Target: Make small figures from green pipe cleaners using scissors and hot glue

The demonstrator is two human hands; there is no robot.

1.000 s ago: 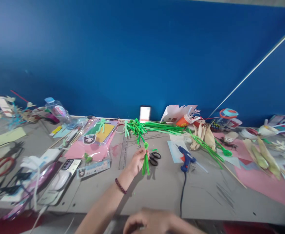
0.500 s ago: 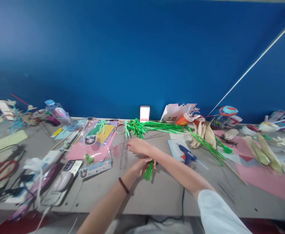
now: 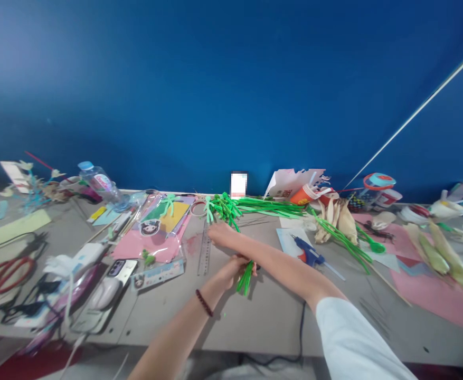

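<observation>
Left fist grips a green stem bundle [image 3: 246, 281] to the right of the clear ruler [image 3: 204, 253]

The bundle of thin green stems sits to the right of the ruler, level with its near end. Its long axis runs roughly alongside the ruler's, the loose lower ends pointing toward the near edge of the table [image 3: 271, 327], leaning slightly left and fanning a little. Its far end is hidden by the hands and forearm; whether the lower ends touch the table cannot be told.

The left hand [image 3: 234, 268] is closed around the stems, its fingers wrapped about them. That forearm, with a dark beaded bracelet [image 3: 204, 303] at the wrist, rises from the near side of the ruler and slants away to the right.

The right hand [image 3: 222, 235] is bent downward beside the ruler's far half, knuckles up. Its fingertips are hidden, so whether they pinch anything cannot be told. The right forearm reaches in from the right, below a white sleeve [image 3: 356, 338], and crosses just beyond the left hand toward the ruler. Past the ruler's far end, slightly right, lies a fuzzy green heap [image 3: 224, 207].
</observation>
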